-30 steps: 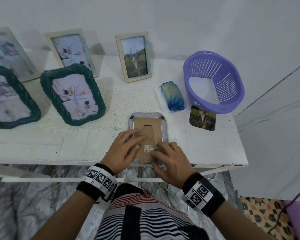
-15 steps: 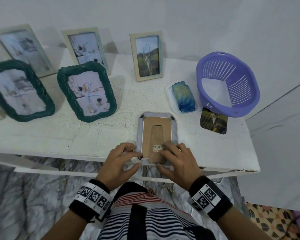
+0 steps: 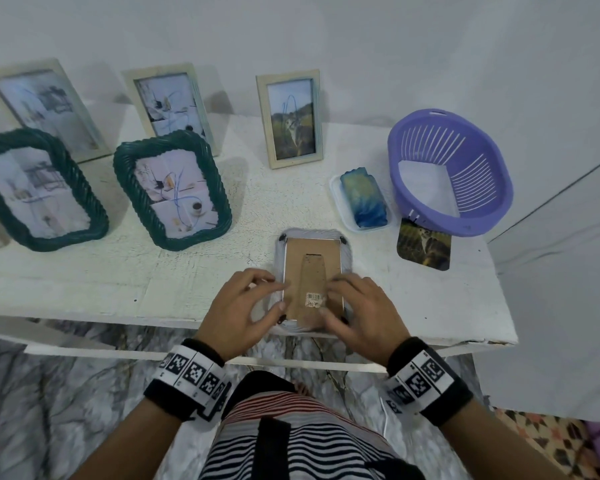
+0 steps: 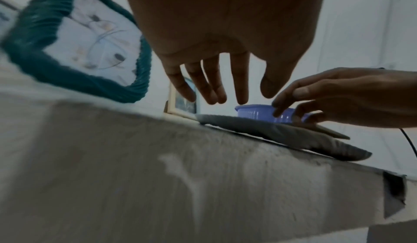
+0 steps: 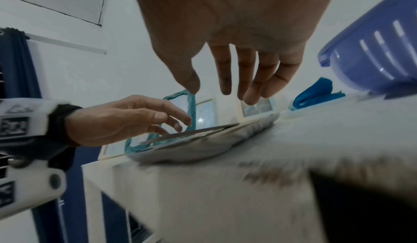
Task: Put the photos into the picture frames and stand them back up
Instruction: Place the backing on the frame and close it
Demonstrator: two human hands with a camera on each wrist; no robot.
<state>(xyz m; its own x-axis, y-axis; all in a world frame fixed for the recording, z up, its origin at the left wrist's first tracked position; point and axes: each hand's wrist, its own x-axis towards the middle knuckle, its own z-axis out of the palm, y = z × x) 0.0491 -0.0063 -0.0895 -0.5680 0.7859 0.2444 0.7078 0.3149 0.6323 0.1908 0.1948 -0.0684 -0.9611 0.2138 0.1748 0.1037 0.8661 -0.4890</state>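
Note:
A grey picture frame (image 3: pixel 313 268) lies face down at the white table's front edge (image 3: pixel 118 315), brown backing board and stand flap up, its near end slightly over the edge. My left hand (image 3: pixel 257 299) is at the frame's left side, thumb by the lower-left clip, fingers relaxed. My right hand (image 3: pixel 347 303) rests its fingers on the lower right of the backing. The wrist views show the frame (image 4: pixel 282 136) (image 5: pixel 203 145) flat, with the left hand (image 4: pixel 225 97) just above it and the right hand (image 5: pixel 225 88) over it. A loose cat photo (image 3: pixel 425 249) lies to the right.
Two green rope frames (image 3: pixel 172 188) (image 3: pixel 39 188) and three cream frames (image 3: pixel 293 119) (image 3: pixel 170 105) (image 3: pixel 45 105) stand with photos, left and behind. A purple basket (image 3: pixel 451 171) and a blue block on a white tray (image 3: pixel 362 199) sit at the right.
My left hand has slid off the backing board to the frame's left edge. The right hand stays at the lower right. The head view has shifted.

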